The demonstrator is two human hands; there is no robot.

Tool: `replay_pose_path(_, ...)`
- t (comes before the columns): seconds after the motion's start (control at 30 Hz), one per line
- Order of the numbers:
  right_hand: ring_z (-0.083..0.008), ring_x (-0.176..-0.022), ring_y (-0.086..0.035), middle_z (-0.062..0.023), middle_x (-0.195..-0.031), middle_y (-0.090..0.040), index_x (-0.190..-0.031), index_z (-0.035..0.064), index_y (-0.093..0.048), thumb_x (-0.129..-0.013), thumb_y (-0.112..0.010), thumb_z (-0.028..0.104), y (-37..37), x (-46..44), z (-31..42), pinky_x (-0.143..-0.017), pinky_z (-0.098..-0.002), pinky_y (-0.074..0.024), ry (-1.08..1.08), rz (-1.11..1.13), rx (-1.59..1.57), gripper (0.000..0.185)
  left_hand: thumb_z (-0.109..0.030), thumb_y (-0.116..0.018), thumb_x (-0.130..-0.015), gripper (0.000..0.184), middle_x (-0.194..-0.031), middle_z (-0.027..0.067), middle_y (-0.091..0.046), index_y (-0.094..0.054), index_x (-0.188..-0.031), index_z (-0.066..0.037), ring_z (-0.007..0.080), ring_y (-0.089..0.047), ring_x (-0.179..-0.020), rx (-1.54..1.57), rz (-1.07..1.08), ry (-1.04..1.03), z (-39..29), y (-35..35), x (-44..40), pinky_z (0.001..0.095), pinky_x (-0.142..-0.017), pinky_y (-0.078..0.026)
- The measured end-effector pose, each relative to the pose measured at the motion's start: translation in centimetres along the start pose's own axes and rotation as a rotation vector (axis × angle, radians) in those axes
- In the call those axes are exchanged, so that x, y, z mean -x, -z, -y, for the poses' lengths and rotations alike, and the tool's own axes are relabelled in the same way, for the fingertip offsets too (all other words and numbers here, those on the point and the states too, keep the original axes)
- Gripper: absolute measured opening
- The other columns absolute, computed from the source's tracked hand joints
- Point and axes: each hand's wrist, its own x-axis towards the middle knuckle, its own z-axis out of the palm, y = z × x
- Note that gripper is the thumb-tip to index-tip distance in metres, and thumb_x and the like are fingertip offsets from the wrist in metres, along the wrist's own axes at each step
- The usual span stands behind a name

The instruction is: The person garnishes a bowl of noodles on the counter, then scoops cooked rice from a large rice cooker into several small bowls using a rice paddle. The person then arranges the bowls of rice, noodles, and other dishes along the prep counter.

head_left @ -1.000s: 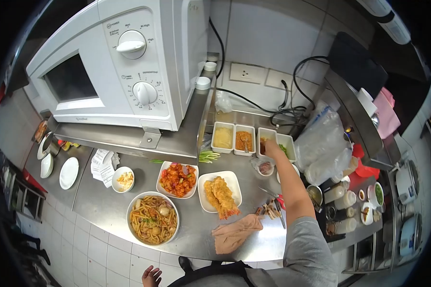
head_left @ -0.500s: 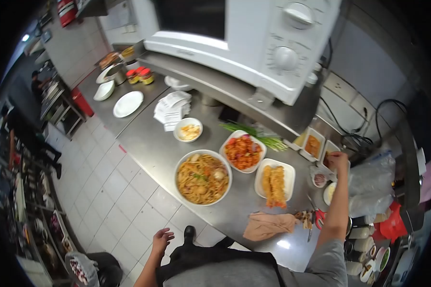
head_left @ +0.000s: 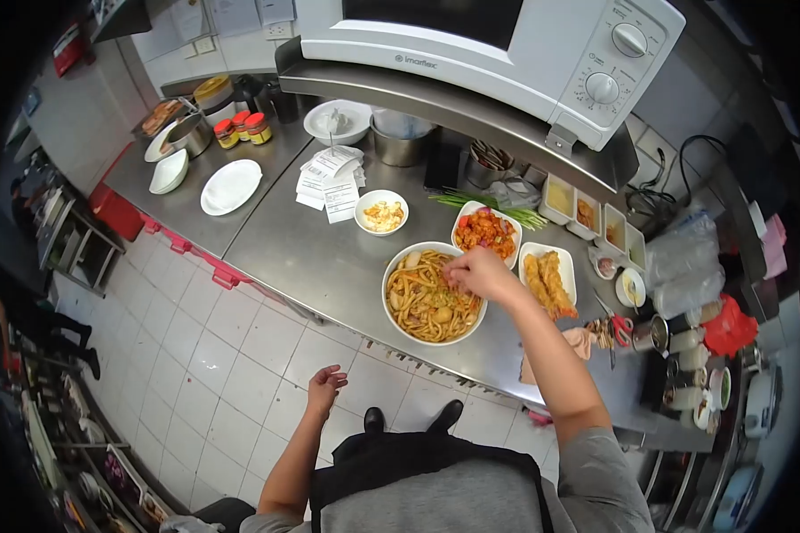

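My right hand (head_left: 478, 273) is over the right side of a large white bowl (head_left: 388, 311) of noodles (head_left: 428, 306). Its fingertips are pinched together, pointing down at the noodles; whatever they hold is too small to make out. Close beyond the hand is a white dish of red-sauced pieces (head_left: 489, 233). Battered fried pieces (head_left: 549, 282) lie in a white tray to the right, beside my forearm. My left hand (head_left: 327, 388) hangs in the air before the counter, over the floor. Its fingers are loosely bent and apart, with nothing in them.
On the steel counter (head_left: 280, 253) are a small white bowl (head_left: 381, 212), paper slips (head_left: 331, 180), spring onions (head_left: 498, 206) and red-handled scissors (head_left: 620, 330). A microwave (head_left: 471, 75) sits on a shelf above. Ingredient tubs (head_left: 587, 213) line the back right. Another person (head_left: 44, 324) stands far left.
My right hand has moved left from the ingredient tubs at the back right to over the noodle bowl. My left hand still hangs before the counter. The head view has shifted.
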Motion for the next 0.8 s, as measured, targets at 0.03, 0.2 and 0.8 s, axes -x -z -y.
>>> replay_pose_path(0.03, -0.0236, -0.070, -0.065, -0.0155, -0.070, -0.065, -0.084, -0.0005, -0.068, -0.073, -0.062, 0.005, -0.7, -0.2, 0.5, -0.067, -0.0310, -0.0501, 0.054, -0.049, 0.115, 0.013, -0.008, -0.044, -0.087, 0.028, -0.096, 0.0034, -0.064, -0.054, -0.113, -0.010, 0.0169, -0.062, -0.091, -0.004, 0.009, 0.005, -0.1, 0.7, -0.5, 0.0330, -0.075, -0.042)
replay_pose_path(0.2, -0.0287, -0.070, -0.063, -0.0169, -0.071, -0.063, -0.077, 0.0006, -0.067, -0.067, -0.065, 0.003, -1.6, 0.8, 5.2, -0.067, -0.0351, -0.0492, 0.131, -0.416, 0.238, 0.011, -0.011, -0.046, -0.086, 0.028, -0.097, 0.0037, -0.064, -0.054, -0.113, -0.011, 0.0170, -0.062, -0.091, 0.007, 0.022, 0.085, 0.4, 4.0, -2.3, 0.0335, -0.075, -0.042)
replay_pose_path(0.8, -0.0347, -0.118, -0.046, -0.0181, -0.133, -0.043, -0.121, 0.0092, -0.053, -0.066, -0.067, 0.007, -4.7, 6.8, 7.4, -0.097, -0.0380, -0.0391, -0.017, -0.072, 0.342, 0.057, -0.006, -0.047, -0.086, 0.035, -0.117, -0.0010, -0.053, -0.044, -0.119, -0.017, 0.0125, -0.051, -0.103, 0.543, 0.067, 0.219, 4.3, -2.8, -14.3, 0.0432, -0.086, -0.039)
